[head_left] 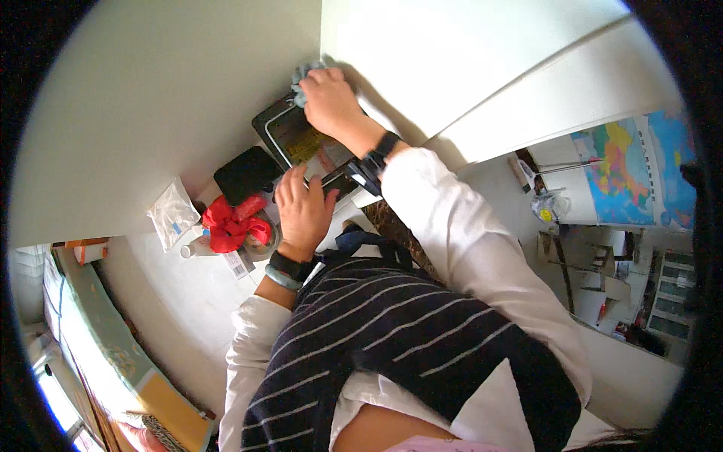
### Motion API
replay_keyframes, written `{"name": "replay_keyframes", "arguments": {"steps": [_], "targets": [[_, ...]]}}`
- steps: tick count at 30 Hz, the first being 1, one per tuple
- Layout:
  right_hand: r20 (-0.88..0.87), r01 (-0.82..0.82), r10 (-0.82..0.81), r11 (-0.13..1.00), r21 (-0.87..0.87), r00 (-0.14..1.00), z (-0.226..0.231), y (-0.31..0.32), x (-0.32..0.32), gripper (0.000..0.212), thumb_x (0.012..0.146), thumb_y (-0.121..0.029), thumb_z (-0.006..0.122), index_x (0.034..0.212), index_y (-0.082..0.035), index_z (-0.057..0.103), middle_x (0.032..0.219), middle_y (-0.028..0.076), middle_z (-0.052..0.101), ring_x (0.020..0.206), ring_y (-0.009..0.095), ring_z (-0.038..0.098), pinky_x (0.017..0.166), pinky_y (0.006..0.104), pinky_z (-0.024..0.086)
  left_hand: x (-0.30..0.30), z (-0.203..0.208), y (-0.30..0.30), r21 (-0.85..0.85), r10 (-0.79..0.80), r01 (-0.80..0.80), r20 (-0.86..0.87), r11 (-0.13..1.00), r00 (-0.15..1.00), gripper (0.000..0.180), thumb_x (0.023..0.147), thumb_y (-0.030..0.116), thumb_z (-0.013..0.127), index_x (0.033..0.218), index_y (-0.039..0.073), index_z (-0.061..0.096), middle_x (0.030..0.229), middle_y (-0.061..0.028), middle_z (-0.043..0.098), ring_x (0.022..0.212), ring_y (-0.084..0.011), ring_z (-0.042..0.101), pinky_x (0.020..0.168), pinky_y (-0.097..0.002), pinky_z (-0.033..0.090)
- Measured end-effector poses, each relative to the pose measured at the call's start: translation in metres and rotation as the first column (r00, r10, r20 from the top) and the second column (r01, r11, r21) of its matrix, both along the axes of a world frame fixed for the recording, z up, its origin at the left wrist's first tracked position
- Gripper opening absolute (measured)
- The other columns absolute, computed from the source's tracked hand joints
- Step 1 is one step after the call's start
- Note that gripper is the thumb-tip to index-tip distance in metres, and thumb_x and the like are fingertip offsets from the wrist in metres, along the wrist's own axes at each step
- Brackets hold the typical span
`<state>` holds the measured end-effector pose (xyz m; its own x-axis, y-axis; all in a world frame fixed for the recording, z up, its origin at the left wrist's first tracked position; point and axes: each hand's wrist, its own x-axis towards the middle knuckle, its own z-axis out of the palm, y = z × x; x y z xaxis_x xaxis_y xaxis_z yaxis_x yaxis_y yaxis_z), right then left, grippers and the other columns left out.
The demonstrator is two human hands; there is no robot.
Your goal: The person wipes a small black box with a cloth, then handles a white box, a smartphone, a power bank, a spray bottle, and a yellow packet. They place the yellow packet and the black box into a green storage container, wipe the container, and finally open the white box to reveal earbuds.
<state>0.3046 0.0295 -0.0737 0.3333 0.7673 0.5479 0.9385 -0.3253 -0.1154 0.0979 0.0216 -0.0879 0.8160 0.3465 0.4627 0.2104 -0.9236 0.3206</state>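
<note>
At the corner where two white surfaces meet, my right hand (331, 98) presses a grey-blue cloth (298, 96), fingers closed over it. The cloth lies at the far edge of a dark rectangular box (265, 119) with a pale inner rim. Yellowish and pale patches show in the box; my right forearm covers part of it. My left hand (303, 215) is at the near edge of the box, fingers apart and thumb out, with nothing seen in it. Whether it touches the edge is hard to tell.
Left of the box are a black square object (247, 175), a bright red cloth (222, 226), a white plastic bag (173, 215) and a white cup (197, 247). To the right are a coloured wall map (621, 173), a brush (521, 173) and a clear plastic bag (550, 205).
</note>
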Motion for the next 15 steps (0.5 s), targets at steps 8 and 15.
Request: {"name": "replay_keyframes", "arguments": {"steps": [8,15], "targets": [[0.033,0.155,-0.158,0.877,-0.454,0.987,-0.028,0.009,0.014,0.034,0.086,-0.016,0.048,0.109,0.008,0.058,0.102,0.019,0.063,0.1,0.032,0.057,0.085,0.042,0.049,0.02,-0.017,0.014,0.063,-0.167,0.191,-0.277,0.98,0.946,0.072,0.082,0.056,0.058,0.118,-0.005,0.055,0.092,-0.0186,0.063,0.096,-0.0307,0.059,0.106,-0.043,0.032],[0.226,0.233,-0.132,0.826,-0.513,0.965,-0.021,-0.039,-0.029,0.03,0.081,-0.013,0.05,0.1,0.007,0.064,0.095,0.017,0.065,0.094,0.031,0.054,0.079,0.0383,0.047,0.019,-0.025,0.013,0.044,-0.164,0.175,-0.19,0.984,0.968,0.068,0.082,0.053,0.06,0.115,-0.006,0.056,0.09,-0.0171,0.063,0.094,-0.0304,0.059,0.105,-0.0427,0.033]]}}
